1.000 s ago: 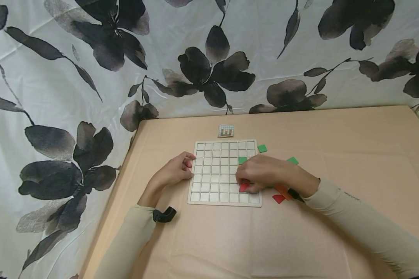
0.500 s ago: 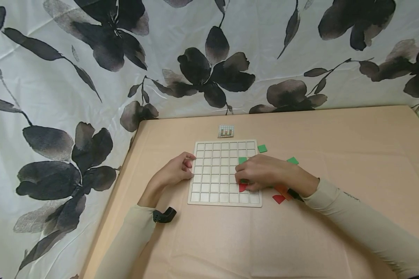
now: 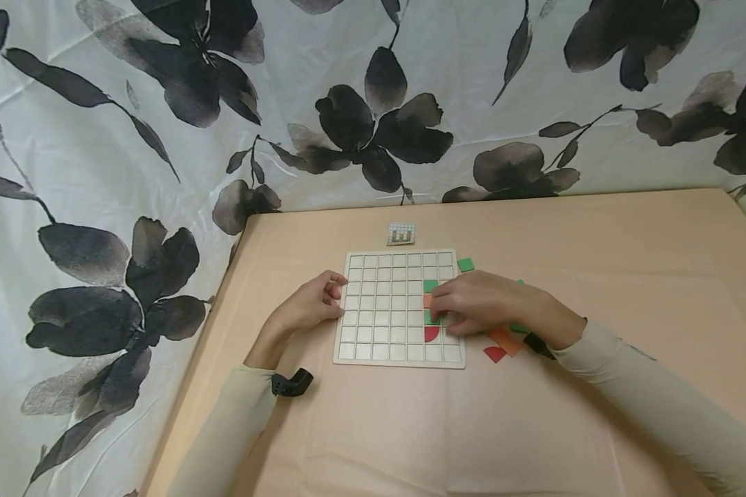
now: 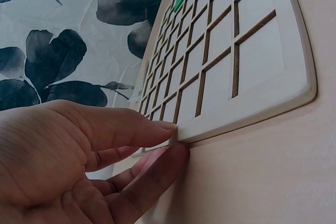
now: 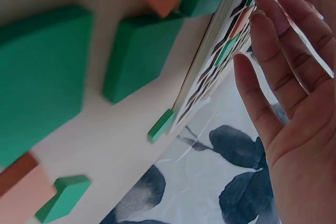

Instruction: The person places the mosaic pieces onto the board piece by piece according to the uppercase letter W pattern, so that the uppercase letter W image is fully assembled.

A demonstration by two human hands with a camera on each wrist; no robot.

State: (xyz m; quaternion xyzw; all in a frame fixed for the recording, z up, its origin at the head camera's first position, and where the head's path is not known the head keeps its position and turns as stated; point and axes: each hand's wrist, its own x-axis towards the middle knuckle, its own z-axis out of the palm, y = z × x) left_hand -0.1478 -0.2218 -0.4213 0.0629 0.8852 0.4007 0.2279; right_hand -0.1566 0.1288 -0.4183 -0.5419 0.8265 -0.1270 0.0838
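Observation:
A white grid board lies on the table, with dark grooves between its squares. My left hand holds its left edge; in the left wrist view the thumb and a finger pinch the rim. One column on the right bears a green square tile, an orange tile, a second green tile and a red rounded tile. Over the board's right side hovers my right hand, partly covering the grid. Its fingers are loosely extended in the right wrist view, with nothing seen between them.
Right of the board lie loose tiles: a green square, an orange piece, a red piece and other green ones partly under the right arm. A small patterned card lies behind the board. Floral cloth hangs behind the table.
My right hand has let go of the red tile, which now sits in a grid square, and has drawn back slightly right, uncovering the orange and lower green tiles. The left hand stays put.

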